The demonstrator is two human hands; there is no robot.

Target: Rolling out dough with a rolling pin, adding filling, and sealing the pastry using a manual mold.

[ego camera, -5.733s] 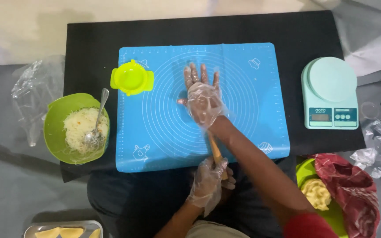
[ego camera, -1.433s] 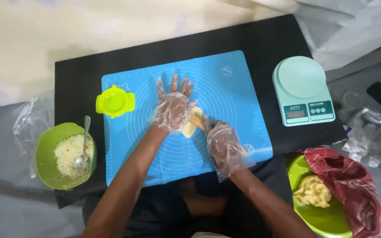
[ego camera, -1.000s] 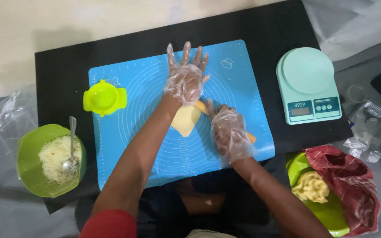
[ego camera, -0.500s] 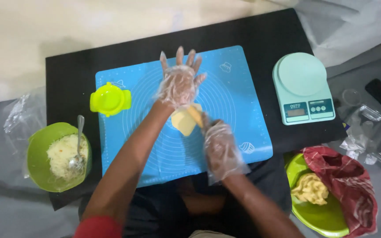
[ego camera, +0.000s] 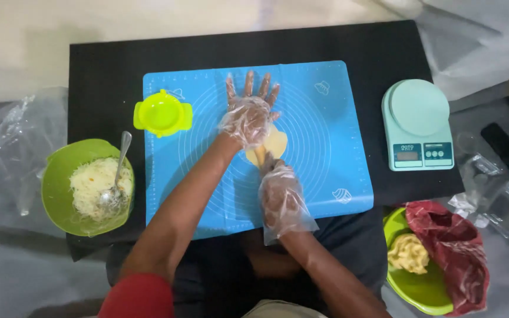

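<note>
A blue silicone mat (ego camera: 325, 118) lies on a black low table (ego camera: 107, 76). On its middle sits a small flat piece of pale yellow dough (ego camera: 277, 143). A thin wooden rolling pin (ego camera: 260, 155) runs across the dough towards me, mostly hidden. My left hand (ego camera: 247, 113), in a clear plastic glove, lies flat with fingers spread over the pin's far end and the dough's left edge. My right hand (ego camera: 280, 197), also gloved, is curled over the pin's near end.
A yellow-green hinged mould (ego camera: 162, 113) rests at the mat's left edge. A green bowl (ego camera: 54, 188) of shredded filling with a spoon (ego camera: 119, 168) stands left. A mint kitchen scale (ego camera: 417, 123) stands right. Near right, a green bowl (ego camera: 425, 291) holds dough under a red cloth (ego camera: 452, 247).
My left hand slid forward over the dough and then back a little, with the right hand following along the pin. The dough stays at the mat's middle.
</note>
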